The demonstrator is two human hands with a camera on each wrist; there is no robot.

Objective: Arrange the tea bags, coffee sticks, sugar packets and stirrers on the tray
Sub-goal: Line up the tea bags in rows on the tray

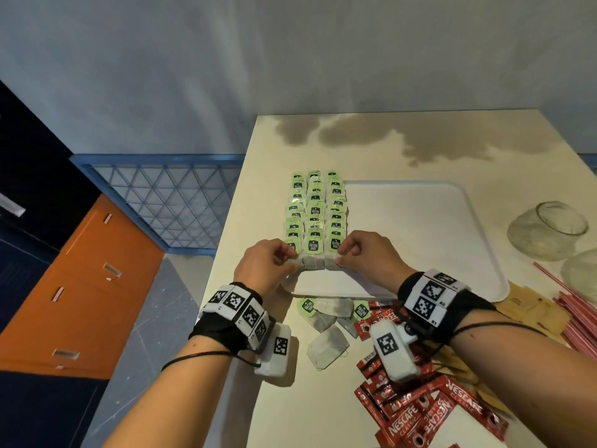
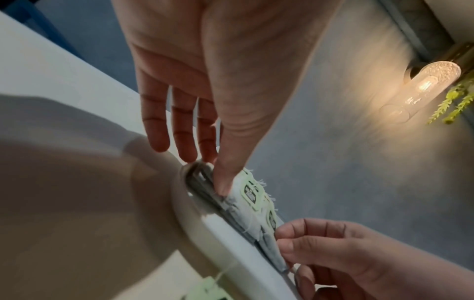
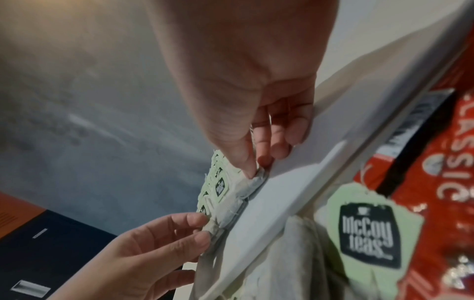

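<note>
Three rows of green-tagged tea bags (image 1: pixel 315 211) overlap along the left side of the white tray (image 1: pixel 420 237). My left hand (image 1: pixel 292 258) pinches the front bag of the left row between thumb and fingers. My right hand (image 1: pixel 339 256) pinches the front bag of the right row. In the left wrist view my thumb (image 2: pixel 225 182) presses on the tea bags (image 2: pixel 254 194) at the tray rim (image 2: pixel 231 239). In the right wrist view the right thumb (image 3: pixel 246 162) holds the tea bags (image 3: pixel 220 186) against the tray (image 3: pixel 269 203).
Loose tea bags (image 1: pixel 329 321) lie in front of the tray. Red coffee sticks (image 1: pixel 420 412) are heaped at the near right, with brown sugar packets (image 1: pixel 533 305) and red stirrers (image 1: pixel 575 315) beyond them. Glass jars (image 1: pixel 549 231) lie right of the tray. The table's left edge is close to the tea bags.
</note>
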